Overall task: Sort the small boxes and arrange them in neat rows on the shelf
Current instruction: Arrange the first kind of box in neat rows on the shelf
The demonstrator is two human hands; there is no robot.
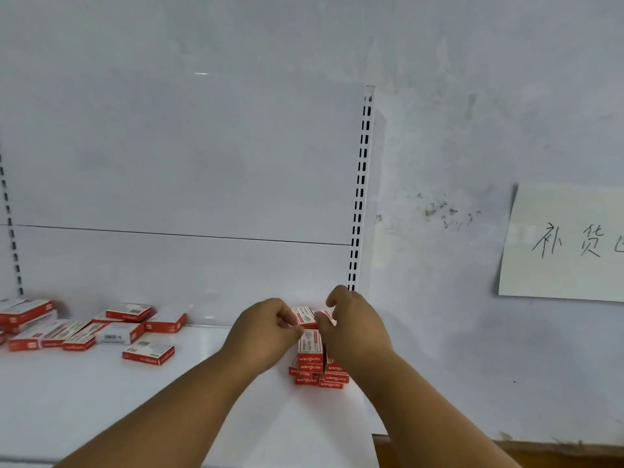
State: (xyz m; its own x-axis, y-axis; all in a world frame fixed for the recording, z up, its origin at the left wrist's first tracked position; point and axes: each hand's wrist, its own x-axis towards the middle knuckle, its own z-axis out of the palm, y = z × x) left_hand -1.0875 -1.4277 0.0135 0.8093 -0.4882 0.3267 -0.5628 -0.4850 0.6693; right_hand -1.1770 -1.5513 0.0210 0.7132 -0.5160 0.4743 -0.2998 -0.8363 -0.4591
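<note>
Head view: small red-and-white cardboard boxes [311,347] stacked in rows at the white shelf's [169,400] right end. My left hand [261,332] pinches the top box's side edge; my right hand [354,327] curls against the stack, grasp unclear. Light, stiff, probably slick; best held by the long sides. Loose boxes [101,332] lie well apart, left.

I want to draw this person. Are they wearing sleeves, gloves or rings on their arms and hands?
No. Both forearms are bare right down to the picture's bottom edge, so no sleeves show. The left hand and right hand have no gloves, and no rings, watch or bracelets can be seen.
</note>
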